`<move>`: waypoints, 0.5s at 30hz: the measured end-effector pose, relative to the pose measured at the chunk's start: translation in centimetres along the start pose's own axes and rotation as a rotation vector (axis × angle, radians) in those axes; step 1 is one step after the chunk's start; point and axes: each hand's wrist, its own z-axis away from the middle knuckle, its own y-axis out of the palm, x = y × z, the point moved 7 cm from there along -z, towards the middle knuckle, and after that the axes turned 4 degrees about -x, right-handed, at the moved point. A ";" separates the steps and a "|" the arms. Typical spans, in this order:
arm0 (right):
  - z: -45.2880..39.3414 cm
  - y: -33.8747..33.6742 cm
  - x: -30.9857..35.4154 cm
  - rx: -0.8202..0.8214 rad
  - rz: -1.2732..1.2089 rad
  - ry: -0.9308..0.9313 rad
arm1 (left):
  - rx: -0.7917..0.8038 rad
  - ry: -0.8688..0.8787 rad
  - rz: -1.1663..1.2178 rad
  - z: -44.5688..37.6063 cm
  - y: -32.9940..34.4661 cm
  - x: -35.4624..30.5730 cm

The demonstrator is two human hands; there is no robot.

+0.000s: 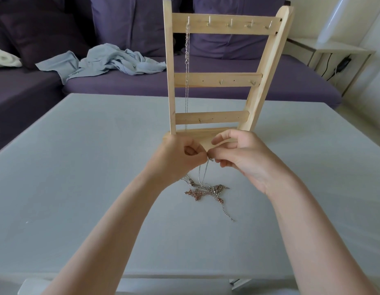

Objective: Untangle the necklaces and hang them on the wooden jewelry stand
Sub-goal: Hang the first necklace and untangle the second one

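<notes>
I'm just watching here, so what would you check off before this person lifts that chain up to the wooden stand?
1. Both hands hold the chain: ok. The left hand and right hand pinch a silver chain where their fingertips meet.
2. Chain free of the tangle: not ok. Its strands run down into the pile of necklaces on the table.
3. Clasp state: cannot tell, too small and hidden by fingers.
4. Free hook on the stand: ok. One necklace hangs from the leftmost top hook; the other four top hooks are bare.
5. Stand upright and steady: ok, it stands on its base just behind the hands.
</notes>
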 end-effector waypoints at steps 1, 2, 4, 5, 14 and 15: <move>0.0 0.1 0.0 0.015 0.000 0.010 | 0.006 0.005 -0.024 0.0 0.1 0.0; 0.1 0.1 0.0 0.025 0.001 0.017 | 0.023 0.008 -0.045 0.0 0.3 -0.1; 0.2 0.0 0.0 0.042 0.014 0.030 | 0.060 0.037 -0.127 0.1 0.7 -0.3; 0.3 0.1 -0.1 0.051 0.030 0.041 | 0.067 0.064 -0.179 0.3 0.8 -0.5; 0.9 0.4 0.7 0.194 0.194 -0.023 | 0.170 -0.200 0.396 0.9 0.8 0.3; 0.8 0.2 0.7 0.159 0.298 -0.047 | 0.176 -0.218 0.392 0.9 0.8 0.5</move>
